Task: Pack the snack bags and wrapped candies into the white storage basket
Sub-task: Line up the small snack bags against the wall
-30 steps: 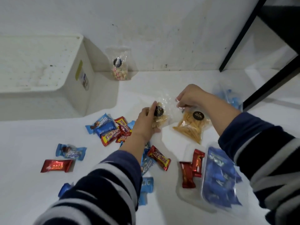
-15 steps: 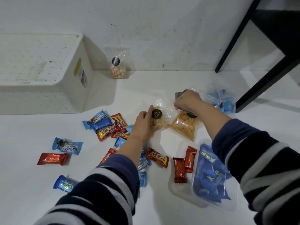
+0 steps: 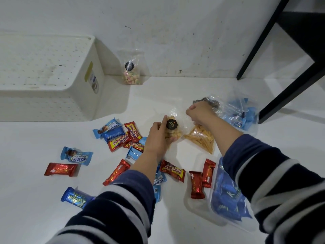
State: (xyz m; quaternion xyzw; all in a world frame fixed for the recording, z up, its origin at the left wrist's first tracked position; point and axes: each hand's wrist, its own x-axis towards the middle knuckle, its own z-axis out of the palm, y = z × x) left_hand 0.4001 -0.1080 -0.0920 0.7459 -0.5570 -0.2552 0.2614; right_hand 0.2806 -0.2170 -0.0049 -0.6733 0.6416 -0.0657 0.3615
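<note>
My left hand holds a clear bag of round snacks with a black label, at the middle of the white floor. My right hand is closed on the top of a clear bag of orange snack sticks, just right of the first bag. The white perforated storage basket stands at the far left against the wall. Several red and blue wrapped candies lie scattered in front of me. A bag of pastel sweets leans on the wall beside the basket.
A clear bag of blue candies lies under my right forearm; another one lies beyond my right hand with a dark bag. Black furniture legs cross the right side. The white wall rises close behind.
The view has drawn back and shifted. My right hand has pulled the stick bag's top up and right; my left hand keeps hold of the round-snack bag.
</note>
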